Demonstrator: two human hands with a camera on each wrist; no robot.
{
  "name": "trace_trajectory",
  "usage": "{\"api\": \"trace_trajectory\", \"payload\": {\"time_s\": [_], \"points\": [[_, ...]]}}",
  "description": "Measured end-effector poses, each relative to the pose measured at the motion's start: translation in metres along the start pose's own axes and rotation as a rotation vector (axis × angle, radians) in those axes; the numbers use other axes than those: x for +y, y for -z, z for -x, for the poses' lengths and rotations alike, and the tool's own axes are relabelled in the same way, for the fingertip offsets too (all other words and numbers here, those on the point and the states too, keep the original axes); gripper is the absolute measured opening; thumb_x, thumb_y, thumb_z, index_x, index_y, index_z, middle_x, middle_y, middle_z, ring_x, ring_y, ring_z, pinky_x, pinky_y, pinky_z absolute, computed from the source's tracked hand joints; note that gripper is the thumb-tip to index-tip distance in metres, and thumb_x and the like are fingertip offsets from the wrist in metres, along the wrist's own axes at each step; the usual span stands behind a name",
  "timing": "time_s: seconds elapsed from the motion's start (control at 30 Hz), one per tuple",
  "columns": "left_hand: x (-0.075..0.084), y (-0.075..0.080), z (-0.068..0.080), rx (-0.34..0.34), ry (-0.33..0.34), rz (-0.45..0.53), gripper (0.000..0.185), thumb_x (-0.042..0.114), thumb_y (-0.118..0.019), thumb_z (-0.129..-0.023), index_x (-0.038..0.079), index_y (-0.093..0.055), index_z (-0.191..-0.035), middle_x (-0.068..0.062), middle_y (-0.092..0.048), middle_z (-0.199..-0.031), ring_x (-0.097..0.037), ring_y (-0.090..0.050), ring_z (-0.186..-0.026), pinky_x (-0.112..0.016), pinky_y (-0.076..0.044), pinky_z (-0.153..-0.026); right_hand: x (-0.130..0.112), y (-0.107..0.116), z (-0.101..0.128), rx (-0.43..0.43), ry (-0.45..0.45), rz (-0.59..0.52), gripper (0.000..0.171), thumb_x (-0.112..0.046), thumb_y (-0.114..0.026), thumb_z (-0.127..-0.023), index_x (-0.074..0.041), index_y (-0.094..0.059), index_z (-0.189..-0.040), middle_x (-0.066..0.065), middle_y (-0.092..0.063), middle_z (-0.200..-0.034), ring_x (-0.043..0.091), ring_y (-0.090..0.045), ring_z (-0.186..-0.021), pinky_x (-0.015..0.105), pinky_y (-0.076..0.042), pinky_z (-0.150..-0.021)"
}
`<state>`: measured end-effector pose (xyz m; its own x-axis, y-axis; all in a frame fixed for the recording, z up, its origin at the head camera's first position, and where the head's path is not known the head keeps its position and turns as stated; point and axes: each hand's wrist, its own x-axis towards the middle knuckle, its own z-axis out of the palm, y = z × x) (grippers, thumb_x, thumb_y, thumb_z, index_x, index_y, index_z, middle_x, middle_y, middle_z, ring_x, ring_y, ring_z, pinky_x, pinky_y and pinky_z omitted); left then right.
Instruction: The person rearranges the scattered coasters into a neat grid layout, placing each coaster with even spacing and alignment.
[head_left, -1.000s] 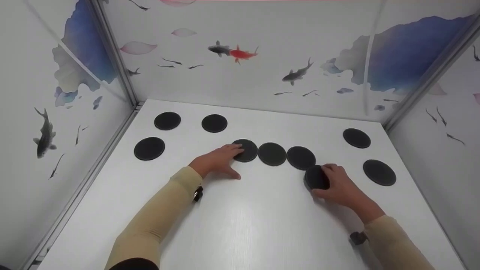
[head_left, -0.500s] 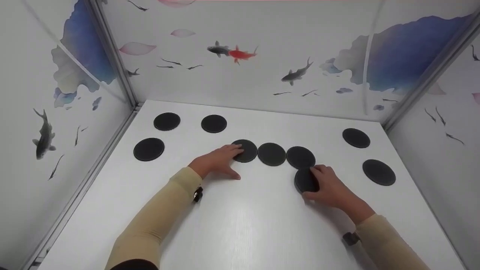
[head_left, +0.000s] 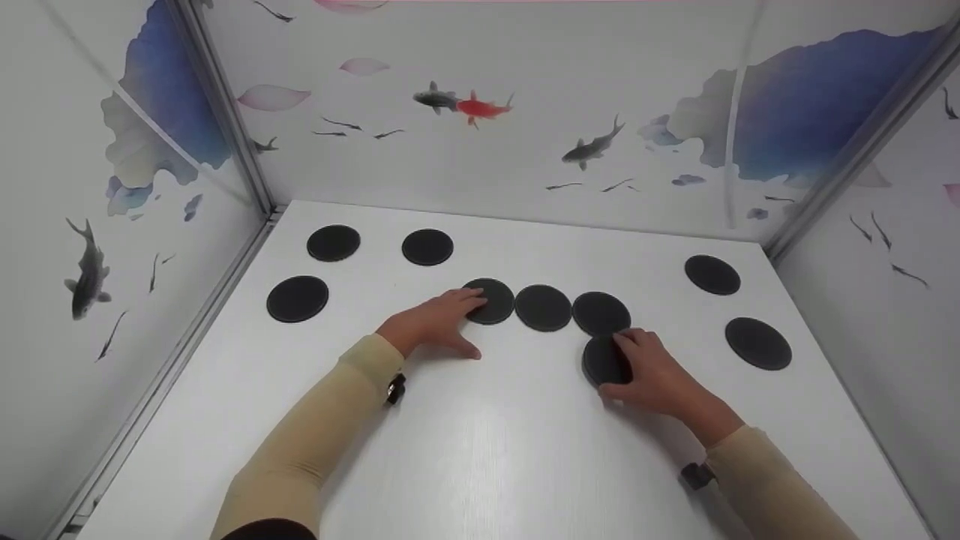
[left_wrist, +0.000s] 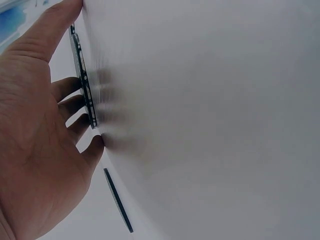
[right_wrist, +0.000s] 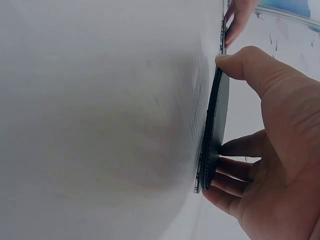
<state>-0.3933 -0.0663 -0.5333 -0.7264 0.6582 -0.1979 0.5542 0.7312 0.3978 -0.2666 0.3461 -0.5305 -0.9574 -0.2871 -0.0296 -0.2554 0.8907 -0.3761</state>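
Black round coasters lie on the white table [head_left: 480, 450]. In the head view my left hand [head_left: 433, 322] rests its fingertips on the leftmost coaster [head_left: 497, 304] of a short row, thumb spread away on the table side. Beside that come a middle coaster [head_left: 543, 308] and a right coaster [head_left: 601, 312], edge to edge. My right hand [head_left: 654, 375] grips another coaster [head_left: 604, 361] by its rim, thumb at the near side and fingers at the far side. This coaster sits just below the row's right end; the right wrist view shows its stitched edge [right_wrist: 214, 125].
Single coasters lie at the far left [head_left: 334, 243], the left [head_left: 298, 299] and back centre [head_left: 427, 247]. Two more are at the right, a farther coaster [head_left: 712, 274] and a nearer coaster [head_left: 758, 343]. Printed panels [head_left: 480, 172] wall the table at the back and sides.
My right hand has shifted left with its coaster, from beyond the row's right end to just below the right coaster, slowing lately. My left hand has stayed put.
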Motion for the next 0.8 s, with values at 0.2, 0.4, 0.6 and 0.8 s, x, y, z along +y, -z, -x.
{"api": "trace_trajectory", "payload": {"time_s": [0.2,0.4,0.6,0.8], "points": [[0.0012,-0.0002,0.0007,-0.004,0.001,0.01,0.107,0.056,-0.087,-0.092,0.016,-0.033,-0.176,-0.002,-0.02,-0.185,-0.028,-0.015,-0.17,-0.048,-0.022,-0.135,-0.0015,-0.0027,0.0002,-0.001,0.001,0.003,0.098,-0.037,-0.09,-0.089,0.012,-0.045,-0.161,0.03,-0.044,-0.161,0.046,-0.045,-0.145,0.064,-0.045,-0.119],[0.0003,-0.0008,-0.0005,-0.001,0.003,0.006,0.106,0.057,-0.087,-0.093,0.017,-0.033,-0.176,-0.002,-0.02,-0.185,-0.028,-0.016,-0.17,-0.048,-0.023,-0.135,-0.004,-0.0051,0.0011,-0.002,0.001,0.019,0.098,-0.035,-0.09,-0.089,0.014,-0.044,-0.16,0.033,-0.044,-0.16,0.047,-0.046,-0.143,0.064,-0.047,-0.118],[-0.0006,0.0005,-0.0008,-0.002,0.0,0.009,0.107,0.057,-0.086,-0.093,0.017,-0.033,-0.176,-0.001,-0.019,-0.185,-0.027,-0.014,-0.171,-0.048,-0.022,-0.135,-0.0058,-0.0075,0.0003,0.004,0.013,0.015,0.097,-0.035,-0.089,-0.09,0.015,-0.044,-0.16,0.033,-0.043,-0.161,0.047,-0.045,-0.143,0.063,-0.047,-0.117],[0.0007,0.0014,0.0002,-0.018,0.004,0.019,0.107,0.055,-0.087,-0.092,0.016,-0.032,-0.176,-0.002,-0.018,-0.185,-0.028,-0.012,-0.171,-0.048,-0.019,-0.136,-0.0063,-0.0089,-0.0009,-0.014,0.002,0.005,0.097,-0.038,-0.087,-0.091,0.014,-0.044,-0.161,0.032,-0.042,-0.162,0.046,-0.044,-0.143,0.062,-0.047,-0.118]]}}
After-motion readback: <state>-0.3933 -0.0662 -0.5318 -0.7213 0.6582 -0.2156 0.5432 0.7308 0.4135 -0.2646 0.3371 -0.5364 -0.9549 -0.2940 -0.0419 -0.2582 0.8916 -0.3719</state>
